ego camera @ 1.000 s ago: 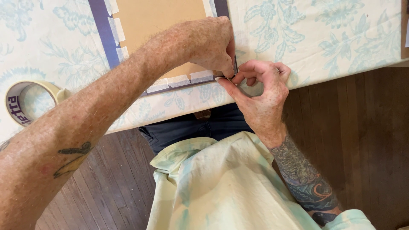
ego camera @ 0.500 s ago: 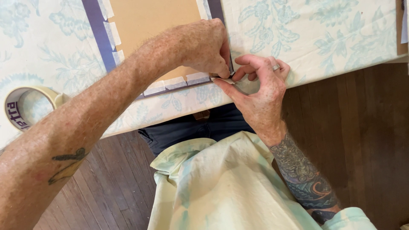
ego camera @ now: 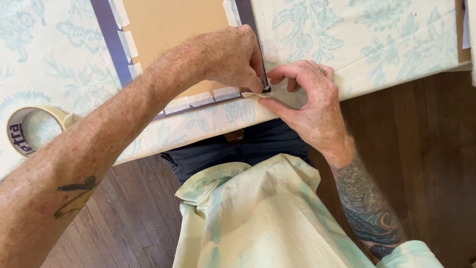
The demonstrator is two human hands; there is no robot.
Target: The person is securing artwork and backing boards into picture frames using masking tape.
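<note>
A brown cardboard panel (ego camera: 168, 25) lies inside a purple border (ego camera: 106, 37) on a table with a pale floral cloth (ego camera: 377, 39). Several pale tape pieces (ego camera: 201, 99) run along the panel's near and left edges. My left hand (ego camera: 233, 57) presses down on the panel's near right corner. My right hand (ego camera: 310, 106) pinches a small pale strip of tape (ego camera: 253, 94) at that same corner, touching the left fingertips.
A roll of masking tape (ego camera: 29, 129) sits at the table's left near edge. The table edge runs diagonally across the view, with a dark wooden floor (ego camera: 421, 149) below. My lap and pale shirt (ego camera: 258, 218) fill the bottom centre.
Both hands stay at the corner. My right fingers have shifted slightly, pinching the tape strip lower against the border. The view has moved a little.
</note>
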